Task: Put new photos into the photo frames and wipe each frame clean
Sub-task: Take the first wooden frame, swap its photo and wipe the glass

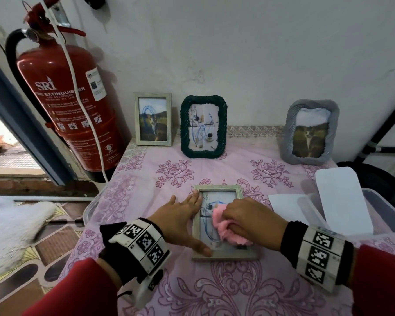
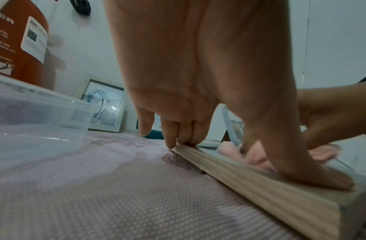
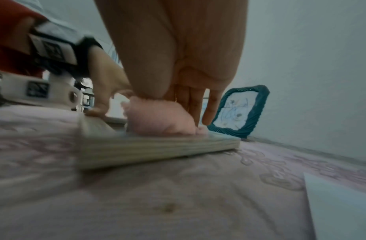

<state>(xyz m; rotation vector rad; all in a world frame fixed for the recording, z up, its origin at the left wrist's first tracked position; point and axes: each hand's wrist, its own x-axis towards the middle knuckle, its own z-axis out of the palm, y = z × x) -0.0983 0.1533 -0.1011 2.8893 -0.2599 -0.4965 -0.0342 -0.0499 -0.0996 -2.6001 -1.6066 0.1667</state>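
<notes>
Nearest, flat on the pink floral tablecloth (image 1: pixel 237 293) toward the table's front edge: pale wooden photo frame (image 1: pixel 224 255), glass side up, blue scribbles over the photo inside. On its left rail, left hand (image 1: pixel 180 215), fingers straight and spread, fingertips pressing the far left corner, thumb flat along the near rail; same contact plain in the left wrist view, fingertips (image 2: pixel 184 139) down on the frame's edge (image 2: pixel 260 191). On the glass, right hand (image 1: pixel 253 218) pressing down a fluffy pink cloth (image 1: pixel 228 233), cloth bunched beneath thumb and fingers; in the right wrist view, cloth (image 3: pixel 161 120) held down against the frame (image 3: pixel 157 149), fingers pointing down behind it. Right of the frame, toward the table's right edge: white paper sheets (image 1: pixel 285 207) and a clear plastic container (image 1: pixel 383 215) with a white sheet leaning out of it. Along the far edge against the wall, three frames upright: pale wooden frame with a cat photo (image 1: pixel 152 119) at the far left corner, dark green rope-trimmed frame (image 1: pixel 203 126) just right of it, both scribbled in blue; grey ribbed frame with a cat photo (image 1: pixel 310 132) near the far right corner. Beyond the left edge, red fire extinguisher (image 1: pixel 66 106) on the wall
</notes>
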